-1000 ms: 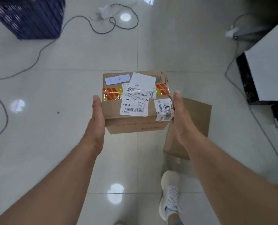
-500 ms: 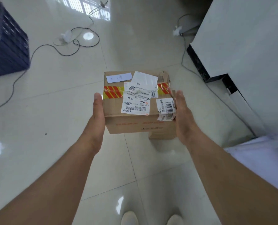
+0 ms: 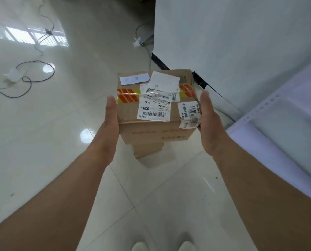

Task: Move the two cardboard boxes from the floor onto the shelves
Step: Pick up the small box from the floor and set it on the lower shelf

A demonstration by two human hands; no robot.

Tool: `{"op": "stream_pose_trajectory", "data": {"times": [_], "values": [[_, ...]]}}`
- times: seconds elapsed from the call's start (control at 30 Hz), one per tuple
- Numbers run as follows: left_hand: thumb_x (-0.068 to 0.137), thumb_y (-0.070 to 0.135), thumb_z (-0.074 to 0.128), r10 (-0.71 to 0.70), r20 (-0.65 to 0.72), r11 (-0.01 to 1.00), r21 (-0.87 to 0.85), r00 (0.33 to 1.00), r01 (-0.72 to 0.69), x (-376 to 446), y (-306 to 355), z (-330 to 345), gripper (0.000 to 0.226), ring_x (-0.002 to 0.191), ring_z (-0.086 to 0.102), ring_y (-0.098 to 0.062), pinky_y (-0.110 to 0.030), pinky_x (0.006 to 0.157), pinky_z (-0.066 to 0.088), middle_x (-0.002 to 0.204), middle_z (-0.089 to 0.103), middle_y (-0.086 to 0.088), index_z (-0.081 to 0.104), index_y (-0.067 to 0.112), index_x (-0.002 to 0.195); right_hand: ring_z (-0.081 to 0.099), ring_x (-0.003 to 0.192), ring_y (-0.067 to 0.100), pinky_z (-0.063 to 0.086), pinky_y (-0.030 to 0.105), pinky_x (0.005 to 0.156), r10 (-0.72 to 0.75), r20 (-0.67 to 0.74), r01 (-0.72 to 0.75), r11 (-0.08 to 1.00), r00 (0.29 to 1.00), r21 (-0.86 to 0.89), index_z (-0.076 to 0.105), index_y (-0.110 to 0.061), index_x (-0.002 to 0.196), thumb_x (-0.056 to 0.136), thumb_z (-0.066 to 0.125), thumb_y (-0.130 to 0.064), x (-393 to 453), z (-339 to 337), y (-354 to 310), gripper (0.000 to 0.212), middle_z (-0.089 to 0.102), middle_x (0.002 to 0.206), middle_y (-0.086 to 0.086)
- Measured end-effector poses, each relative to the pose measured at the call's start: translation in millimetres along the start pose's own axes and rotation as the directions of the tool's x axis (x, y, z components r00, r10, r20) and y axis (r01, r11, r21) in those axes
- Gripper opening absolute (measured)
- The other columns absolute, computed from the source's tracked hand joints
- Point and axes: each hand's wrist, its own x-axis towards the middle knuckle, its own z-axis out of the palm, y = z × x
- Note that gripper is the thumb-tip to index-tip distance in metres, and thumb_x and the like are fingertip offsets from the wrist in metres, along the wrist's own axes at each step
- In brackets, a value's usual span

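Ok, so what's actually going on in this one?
A person is carrying a brown cardboard box covered in white shipping labels and red-and-yellow tape, clamped between the left hand and right hand well above the glossy tiled floor. A second, plain cardboard box sits on the floor directly beneath it, mostly hidden. A white shelf surface lies to the right; neither box is on it yet.

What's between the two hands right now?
The labelled cardboard box, clamped between left hand and right hand, clear of the floor, per the head view.

Box (image 3: 156,109) between hands, above floor (image 3: 42,133)
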Motion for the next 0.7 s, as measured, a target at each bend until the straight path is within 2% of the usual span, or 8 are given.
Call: {"op": "stream_pose_trajectory", "data": {"times": [0.1,0.17,0.23,0.3,0.37,0.47,0.57,0.7], "values": [[0.072,0.086,0.009,0.035,0.082,0.999,0.029,0.996,-0.037,-2,4,29,0.089,0.131,0.053,-0.016,-0.05,0.12,0.02,0.129,0.068,0.007,0.065,0.04,0.124,0.071,0.09,0.006,0.052,0.024,0.086,0.019,-0.055,-0.018,1.0,0.998,0.01,0.072,-0.025,0.107,0.093,0.021,-0.061,-15,-30,0,0.064,0.076,0.098,-0.002],[0.075,0.083,0.008,0.037,0.123,0.999,0.033,0.992,-0.041,-5,9,48,0.087,0.122,0.061,-0.015,-0.045,0.115,0.032,0.125,0.071,0.005,0.066,0.038,0.122,0.072,0.089,0.008,0.052,0.028,0.089,0.032,-0.089,-0.029,0.999,0.995,0.04,0.074,-0.026,0.099,0.093,0.022,-0.062,-27,-50,-3,0.063,0.077,0.096,-0.002],[0.073,0.084,0.011,0.01,0.159,0.999,0.047,0.987,-0.018,-9,15,66,0.088,0.115,0.067,-0.016,-0.036,0.1,0.048,0.122,0.073,0.001,0.066,0.035,0.122,0.071,0.095,0.015,0.046,0.042,0.101,0.044,-0.119,-0.032,0.994,0.992,0.101,0.076,-0.029,0.085,0.091,0.026,-0.064,-38,-68,-6,0.061,0.078,0.095,-0.001],[0.071,0.085,0.015,-0.011,0.187,0.998,0.064,0.982,-0.001,-15,23,82,0.089,0.111,0.069,-0.017,-0.025,0.08,0.055,0.119,0.074,-0.001,0.068,0.033,0.12,0.07,0.096,0.013,0.042,0.042,0.105,0.055,-0.171,-0.034,0.992,0.984,0.123,0.076,-0.031,0.079,0.091,0.027,-0.063,-52,-83,-12,0.06,0.078,0.092,-0.005],[0.071,0.087,0.018,-0.005,0.225,0.998,0.067,0.974,-0.01,-20,34,97,0.089,0.108,0.07,-0.015,-0.018,0.071,0.055,0.117,0.074,-0.002,0.07,0.031,0.117,0.069,0.098,0.011,0.041,0.041,0.107,0.057,-0.224,-0.023,0.988,0.973,0.151,0.077,-0.034,0.078,0.091,0.029,-0.063,-66,-97,-17,0.058,0.078,0.093,-0.007],[0.076,0.083,0.016,0.037,0.294,0.994,0.086,0.955,-0.065,-26,51,123,0.082,0.108,0.069,-0.012,-0.026,0.092,0.05,0.117,0.075,0.0,0.071,0.034,0.111,0.067,0.104,0.013,0.04,0.044,0.108,0.08,-0.286,-0.026,0.982,0.955,0.186,0.075,-0.036,0.091,0.088,0.03,-0.067,-87,-119,-23,0.054,0.077,0.1,-0.007],[0.079,0.081,0.012,0.037,0.385,0.989,0.118,0.922,-0.089,-30,65,151,0.073,0.117,0.064,-0.011,-0.041,0.114,0.033,0.117,0.074,0.009,0.071,0.047,0.105,0.065,0.105,0.009,0.038,0.037,0.106,0.093,-0.383,-0.028,0.985,0.919,0.173,0.07,-0.035,0.106,0.088,0.027,-0.068,-108,-145,-29,0.057,0.075,0.104,-0.008],[0.074,0.087,0.014,0.034,0.516,0.98,0.153,0.856,-0.131,-25,72,196,0.079,0.128,0.056,-0.015,-0.049,0.119,0.023,0.124,0.07,0.011,0.065,0.047,0.119,0.065,0.102,0.007,0.041,0.03,0.095,0.087,-0.493,0.004,0.984,0.866,0.18,0.07,-0.031,0.107,0.091,0.024,-0.064,-135,-183,-36,0.059,0.076,0.102,-0.006]]}}
